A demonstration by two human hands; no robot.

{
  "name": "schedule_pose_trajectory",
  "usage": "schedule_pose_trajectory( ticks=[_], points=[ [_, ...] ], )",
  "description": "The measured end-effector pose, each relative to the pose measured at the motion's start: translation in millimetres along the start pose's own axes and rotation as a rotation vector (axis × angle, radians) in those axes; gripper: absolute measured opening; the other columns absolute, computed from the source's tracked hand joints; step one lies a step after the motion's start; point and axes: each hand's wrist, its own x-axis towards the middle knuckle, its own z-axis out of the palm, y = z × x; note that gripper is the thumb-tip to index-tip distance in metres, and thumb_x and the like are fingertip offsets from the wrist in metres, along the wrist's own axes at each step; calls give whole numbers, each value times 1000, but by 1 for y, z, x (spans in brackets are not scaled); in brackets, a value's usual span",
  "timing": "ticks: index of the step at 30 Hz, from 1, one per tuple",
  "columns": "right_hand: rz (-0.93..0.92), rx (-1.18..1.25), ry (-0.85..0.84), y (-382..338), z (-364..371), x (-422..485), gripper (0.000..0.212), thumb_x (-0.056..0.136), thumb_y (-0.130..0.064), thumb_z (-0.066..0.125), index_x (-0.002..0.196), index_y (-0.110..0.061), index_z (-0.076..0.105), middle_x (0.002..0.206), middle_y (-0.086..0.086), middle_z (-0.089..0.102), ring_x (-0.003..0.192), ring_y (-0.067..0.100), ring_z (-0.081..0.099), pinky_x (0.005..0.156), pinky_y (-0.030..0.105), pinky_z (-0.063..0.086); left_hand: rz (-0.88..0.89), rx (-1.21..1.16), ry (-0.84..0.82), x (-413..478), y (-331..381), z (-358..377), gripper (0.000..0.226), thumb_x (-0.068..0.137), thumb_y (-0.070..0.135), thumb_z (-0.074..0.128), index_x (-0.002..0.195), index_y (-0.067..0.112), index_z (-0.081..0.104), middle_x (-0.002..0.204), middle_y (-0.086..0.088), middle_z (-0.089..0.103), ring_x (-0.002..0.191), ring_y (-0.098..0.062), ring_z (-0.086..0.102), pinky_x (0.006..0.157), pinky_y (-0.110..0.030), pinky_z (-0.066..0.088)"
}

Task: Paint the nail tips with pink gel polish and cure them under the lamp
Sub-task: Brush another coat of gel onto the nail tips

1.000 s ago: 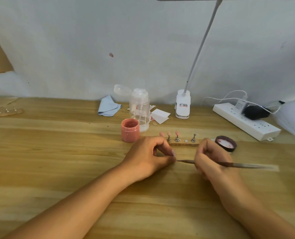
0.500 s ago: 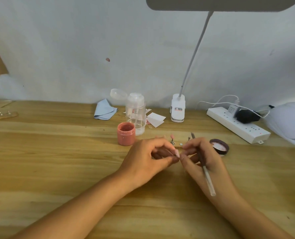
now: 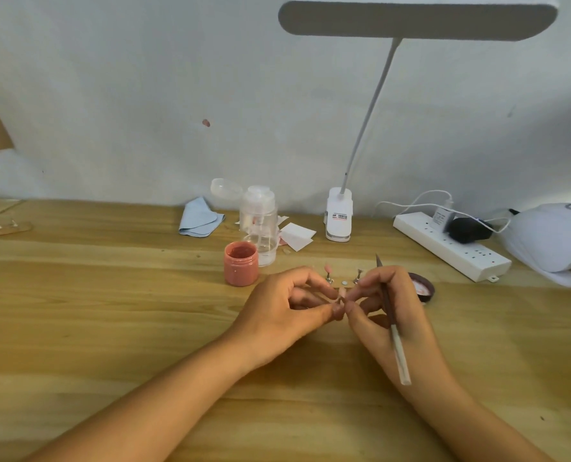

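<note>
My left hand (image 3: 285, 306) and my right hand (image 3: 389, 310) meet at the table's middle, their fingertips pinching a small pink nail tip (image 3: 342, 292) between them. The right hand also holds a thin brush (image 3: 391, 320), bristle end pointing up and away. Behind the hands a wooden holder strip (image 3: 344, 282) carries metal stands, one with a pink nail tip (image 3: 327, 268). An open jar of pink gel polish (image 3: 241, 263) stands left of the strip; its dark lid (image 3: 423, 287) lies to the right. The white curing lamp (image 3: 550, 238) sits at the far right.
A clear pump bottle (image 3: 258, 225), a blue cloth (image 3: 199, 219) and white paper pieces (image 3: 295, 235) lie near the wall. A clip-on desk lamp (image 3: 339, 218) arches overhead. A white power strip (image 3: 450, 244) with plugs lies right. Another holder strip (image 3: 2, 227) rests far left.
My right hand swung the brush from lying flat and pointing left to standing upright, and brought its fingertips to the nail tip that my left hand pinches. The head has tilted up.
</note>
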Motion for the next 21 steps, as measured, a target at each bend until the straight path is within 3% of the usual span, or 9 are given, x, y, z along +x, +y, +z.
schedule_pose_trajectory(
  ticks=[3, 6, 12, 16, 21],
  points=[
    [5, 44, -12, 1, -1, 0, 32, 79, 21, 64, 94, -3, 49, 79, 4, 65, 68, 14, 66, 62, 21, 54, 8, 4, 3, -1, 1, 1, 10, 83, 13, 77, 88, 18, 70, 77, 1, 76, 77, -22, 72, 62, -20, 52],
    [12, 70, -13, 1, -1, 0, 31, 78, 23, 64, 95, 1, 48, 81, 6, 65, 74, 10, 68, 68, 18, 54, -4, -17, 17, -1, 1, 0, 10, 82, 12, 78, 89, 16, 72, 78, -2, 77, 75, -20, 70, 62, -23, 54],
    [0, 66, 12, 1, 0, 0, 37, 75, 21, 68, 96, -1, 47, 82, 7, 62, 75, 18, 64, 69, 24, 55, 17, -40, 1, -2, -1, 3, 14, 88, 3, 69, 89, 17, 70, 84, -3, 77, 75, -11, 68, 63, -22, 53],
    [-103, -66, 1, 5, 0, -1, 38, 75, 19, 70, 97, -3, 46, 83, 1, 63, 76, 13, 67, 70, 28, 57, 70, 45, 6, -2, -1, 5, 8, 88, 6, 70, 92, 13, 68, 87, -3, 76, 84, -22, 70, 73, -27, 52],
    [-213, -205, 25, 11, 0, -2, 45, 77, 9, 73, 98, -17, 44, 91, -14, 62, 80, 14, 69, 69, 30, 56, 114, 98, 29, -2, 0, 6, 9, 87, 6, 72, 94, 8, 67, 84, -1, 76, 81, -14, 70, 68, -15, 47]
  ],
)
